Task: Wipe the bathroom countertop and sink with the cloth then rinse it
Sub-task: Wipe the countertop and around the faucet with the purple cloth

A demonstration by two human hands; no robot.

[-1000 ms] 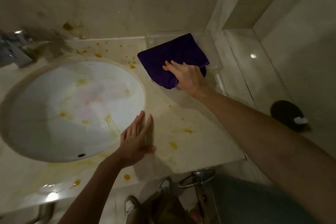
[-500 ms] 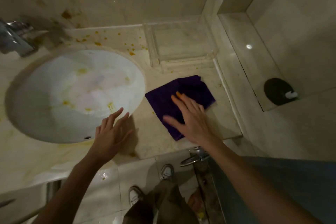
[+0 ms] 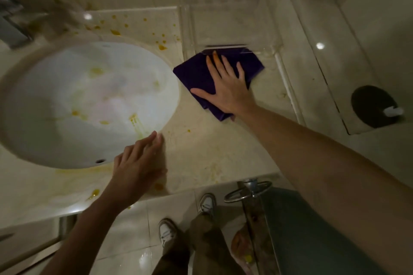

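Two hands are at work on the countertop (image 3: pixel 201 154), one wiping, one bracing. Wiping the stone to the right of the sink (image 3: pixel 89 100) looks like the step in hand, and the job is far from done: orange-yellow spots (image 3: pixel 161 47) lie scattered on the counter at about 11 o'clock from the cloth (image 3: pixel 196 73), smears streak the sink's bowl, and more marks sit along the front edge at about 7 o'clock from the bowl.

To do this pass well, I would keep the palm flat so the whole cloth bears on the stone, overlap each stroke, and sweep the drips toward the bowl instead of spreading them outward. The cloth's far edge meets, or slips just under, the clear tray (image 3: pixel 230 27) at 12 o'clock; which, I cannot tell. Lifting or shifting the tray would probably be needed to reach beneath it. Refolding to a clean face should stop the stain smearing.

The right hand (image 3: pixel 225 89) lies spread on the purple cloth, fingers straight and fanned, thumb out toward 9 o'clock, pressing down rather than gripping; two fingertips look tinted orange. The left hand (image 3: pixel 138 163) holds nothing, its fingers extended and close together, and rests on the counter by the sink's rim at about 5 o'clock from the bowl. The tap (image 3: pixel 11 27) stands at 10 o'clock, blurred.
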